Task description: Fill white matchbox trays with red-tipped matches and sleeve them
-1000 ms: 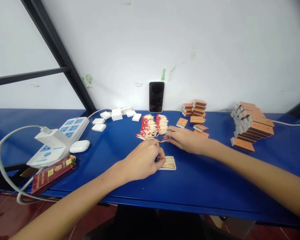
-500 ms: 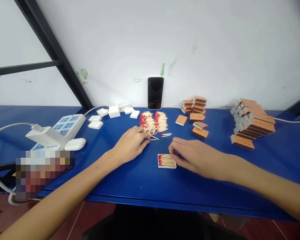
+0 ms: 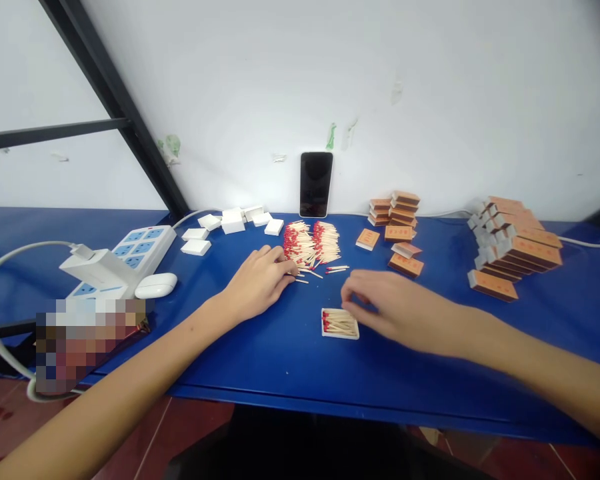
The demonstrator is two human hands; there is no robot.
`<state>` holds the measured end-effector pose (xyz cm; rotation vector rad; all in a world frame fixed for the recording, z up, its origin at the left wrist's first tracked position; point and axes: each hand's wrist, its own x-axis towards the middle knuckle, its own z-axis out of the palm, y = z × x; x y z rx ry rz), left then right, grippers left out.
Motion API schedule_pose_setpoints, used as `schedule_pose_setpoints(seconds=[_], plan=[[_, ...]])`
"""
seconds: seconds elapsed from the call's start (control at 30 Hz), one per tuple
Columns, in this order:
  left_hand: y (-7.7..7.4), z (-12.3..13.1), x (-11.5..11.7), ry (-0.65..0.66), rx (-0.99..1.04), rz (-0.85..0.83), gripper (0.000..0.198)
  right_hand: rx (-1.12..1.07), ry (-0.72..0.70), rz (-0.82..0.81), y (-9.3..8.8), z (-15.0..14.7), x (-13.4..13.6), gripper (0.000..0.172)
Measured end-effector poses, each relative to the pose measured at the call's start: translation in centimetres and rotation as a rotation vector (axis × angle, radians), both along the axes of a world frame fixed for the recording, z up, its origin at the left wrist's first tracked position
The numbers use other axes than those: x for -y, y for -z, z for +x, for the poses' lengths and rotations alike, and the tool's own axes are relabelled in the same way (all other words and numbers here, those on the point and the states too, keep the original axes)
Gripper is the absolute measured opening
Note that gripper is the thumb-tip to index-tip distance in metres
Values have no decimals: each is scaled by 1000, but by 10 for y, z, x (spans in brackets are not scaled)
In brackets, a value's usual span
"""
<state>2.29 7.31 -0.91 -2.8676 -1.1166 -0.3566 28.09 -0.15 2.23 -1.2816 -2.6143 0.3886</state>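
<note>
1. A white tray (image 3: 340,337) lies on the near blue table (image 3: 280,353), part-filled with red-tipped matches (image 3: 339,322).
2. The right hand (image 3: 400,308) hovers beside the tray, fingers curled; I cannot tell if it grips anything.
3. The left hand (image 3: 260,280), fingers released, touches the loose match pile (image 3: 313,243).

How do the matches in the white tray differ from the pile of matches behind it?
The matches in the white tray are few and lie side by side; the pile is much larger and lies bare on the blue table. The left hand touches the pile's edge; the right hand is nearest the tray. Both have red heads.
</note>
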Motion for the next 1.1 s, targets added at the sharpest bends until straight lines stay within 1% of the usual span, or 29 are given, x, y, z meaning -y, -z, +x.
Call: schedule_pose_setpoints(seconds=[0.07,0.13,0.2,0.27,0.33,0.43,0.57,0.7,0.8,0.9,0.97,1.03,1.1], plan=[[0,2,-2,23,-20,28,26,-6,39,89,6,5,-16,11],[1,5,-2,31,-37,63,27,7,61,152,16,11,-33,11],[1,7,-2,35,-54,90,27,22,76,184,26,15,-47,14],[1,9,-2,39,-71,105,27,33,97,196,34,17,-54,15],[1,11,-1,41,-92,111,27,37,106,185,37,17,-57,17],[0,14,1,50,-108,104,28,12,78,150,39,15,-56,20],[-5,19,4,117,-142,109,26,-7,58,144,39,15,-55,18],[-14,27,4,207,-253,224,25,10,54,188,42,17,-54,18],[-25,35,-1,289,-370,249,20,28,101,207,43,20,-52,18],[-36,47,-7,386,-465,222,13,77,139,227,45,20,-50,21],[-42,55,-12,443,-468,171,10,112,159,237,44,19,-48,25],[-45,60,-15,474,-438,71,11,130,185,228,43,18,-48,28],[-48,62,-17,471,-389,-40,11,123,208,197,42,17,-48,27]])
